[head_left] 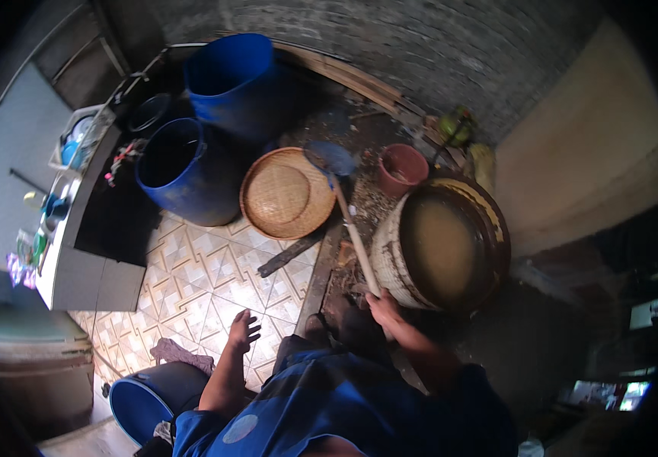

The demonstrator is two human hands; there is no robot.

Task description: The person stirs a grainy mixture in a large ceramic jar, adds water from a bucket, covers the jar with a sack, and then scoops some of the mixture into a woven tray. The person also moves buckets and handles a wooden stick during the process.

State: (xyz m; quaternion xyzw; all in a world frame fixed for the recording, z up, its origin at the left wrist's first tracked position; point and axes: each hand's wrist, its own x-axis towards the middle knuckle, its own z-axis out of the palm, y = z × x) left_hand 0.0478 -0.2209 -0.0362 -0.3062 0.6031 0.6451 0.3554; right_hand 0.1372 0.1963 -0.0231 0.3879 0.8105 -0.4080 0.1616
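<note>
Blue-ended pole (pixel 354 234) | head view: is running between woven tray (pixel 274 190) and round tub (pixel 390 251), long axis slanting, blue end (pixel 333 158) pointing forward-left | right hand (pixel 384 309) is gripping it low | left hand (pixel 244 332) is hovering, fingers loosely spread

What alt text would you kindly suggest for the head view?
The right hand grips a long pale wooden pole; the left hand is open and empty. Nearby are a large round whitish tub of murky liquid and blue plastic barrels.
</note>
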